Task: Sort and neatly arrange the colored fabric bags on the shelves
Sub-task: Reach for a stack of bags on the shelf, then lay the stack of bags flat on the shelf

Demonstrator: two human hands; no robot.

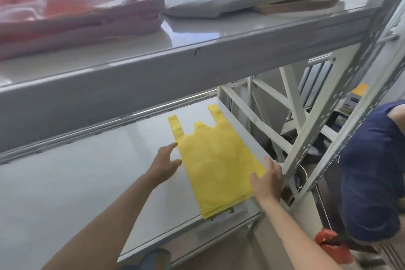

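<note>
No text showing legibly anywhere, small box behind the rack's right side bearing a dark label band, its lettering blurring beyond reading

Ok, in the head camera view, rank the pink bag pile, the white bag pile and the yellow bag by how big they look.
1. Pink bag pile, largest, though cut off at the left edge.
2. White bag pile, but it sits farther back, so its lead over the yellow one is unsure.
3. Yellow bag.
</note>
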